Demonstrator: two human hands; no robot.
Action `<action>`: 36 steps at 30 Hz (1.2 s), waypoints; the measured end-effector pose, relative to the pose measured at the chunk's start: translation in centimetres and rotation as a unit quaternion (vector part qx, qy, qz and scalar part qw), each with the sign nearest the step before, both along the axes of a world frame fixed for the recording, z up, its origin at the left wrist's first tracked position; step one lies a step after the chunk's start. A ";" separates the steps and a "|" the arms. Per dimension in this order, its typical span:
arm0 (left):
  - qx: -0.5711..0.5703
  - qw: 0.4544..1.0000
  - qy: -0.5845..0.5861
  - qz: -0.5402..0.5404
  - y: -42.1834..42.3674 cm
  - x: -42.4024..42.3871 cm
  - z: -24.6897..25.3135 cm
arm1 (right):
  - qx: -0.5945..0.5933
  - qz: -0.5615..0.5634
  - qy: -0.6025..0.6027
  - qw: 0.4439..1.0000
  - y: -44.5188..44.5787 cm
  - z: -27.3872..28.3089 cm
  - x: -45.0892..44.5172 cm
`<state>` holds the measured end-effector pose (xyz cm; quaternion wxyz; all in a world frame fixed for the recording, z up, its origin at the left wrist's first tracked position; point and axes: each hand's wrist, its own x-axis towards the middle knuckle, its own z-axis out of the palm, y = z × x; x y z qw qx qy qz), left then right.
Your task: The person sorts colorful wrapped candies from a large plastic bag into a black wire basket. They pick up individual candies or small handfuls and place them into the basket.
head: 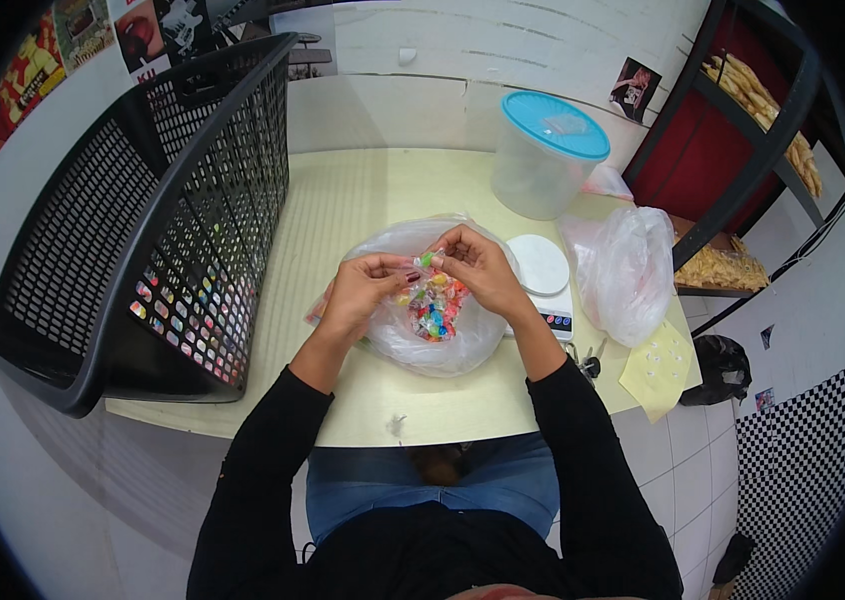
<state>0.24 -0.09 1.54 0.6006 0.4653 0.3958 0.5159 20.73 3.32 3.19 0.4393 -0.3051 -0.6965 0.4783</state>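
Fingertips of my left hand [366, 286] and my right hand [481, 268] meet above an open white plastic bag [422, 360]. Between them they pinch clear plastic with a green wrapped candy [426, 259] showing in it. Whether this is one wrapper or the mouth of a small packet, I cannot tell. Below my fingers, a pile of wrapped candies [437, 311] in red, yellow, blue and clear lies in the bag. A white digital kitchen scale [540, 266] sits right of the bag, beside my right wrist.
A tall black plastic basket [231, 180] with colourful packets inside stands at left. A clear tub with a blue lid [554, 127] is at the back. On the right are a filled plastic bag [629, 274], keys [589, 366], a yellow sheet [659, 367] and a snack rack [756, 112].
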 end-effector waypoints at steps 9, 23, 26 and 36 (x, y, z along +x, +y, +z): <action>-0.023 0.999 -0.001 -0.030 -0.1 0.0 0.1 | 0.083 0.010 -0.084 0.993 -0.2 0.8 0.3; -0.054 0.995 -0.049 -0.066 0.0 -0.3 -0.2 | 0.156 0.045 -0.155 0.974 -1.2 1.3 -0.3; -0.051 0.994 -0.063 -0.067 -0.1 0.3 0.0 | 0.135 0.040 -0.160 0.977 -0.9 0.8 0.1; -0.003 0.998 -0.050 -0.048 0.2 0.4 -0.3 | 0.103 0.030 -0.146 0.983 -0.9 0.8 -0.1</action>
